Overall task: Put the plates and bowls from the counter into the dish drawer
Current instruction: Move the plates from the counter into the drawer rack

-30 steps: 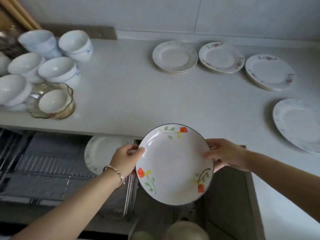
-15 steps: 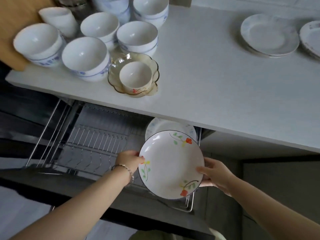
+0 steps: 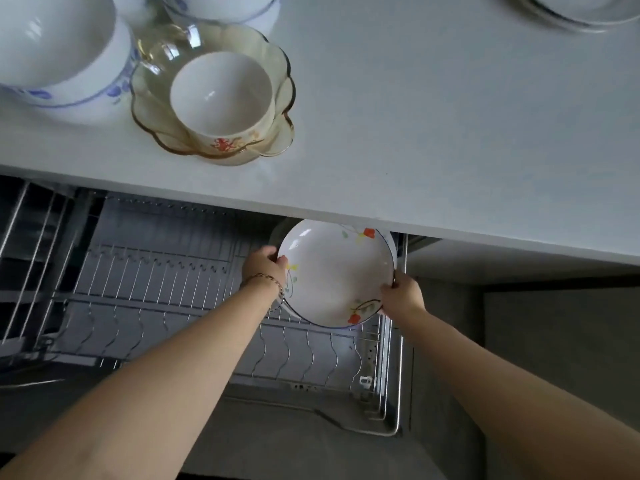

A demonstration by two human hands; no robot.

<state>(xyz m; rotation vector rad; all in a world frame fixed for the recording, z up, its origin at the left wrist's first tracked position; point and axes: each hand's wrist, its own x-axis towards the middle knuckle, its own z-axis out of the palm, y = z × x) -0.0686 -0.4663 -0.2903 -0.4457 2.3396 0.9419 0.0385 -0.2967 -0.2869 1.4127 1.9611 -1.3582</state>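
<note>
Grip is two-handed: left hand (image 3: 265, 268) pinches the left rim of the flowered plate (image 3: 334, 275) w/ curled fingers, and right hand (image 3: 401, 296) clamps the lower right rim. Plate sits between both grips, tilted nearly upright, over the back right part of the dish drawer (image 3: 166, 289). It is just under the bench (image 3: 433, 133) edge and close in front of another plate (image 3: 276, 233) standing there. Step in hand, as I judge: setting this plate into a rack slot. Next move needs the bottom rim lowered between two wires, then both grips loosened w/o knocking the neighbour. Bowls, e.g. the small bowl (image 3: 221, 91) in the glass dish (image 3: 280, 133), wait on the bench.
</note>
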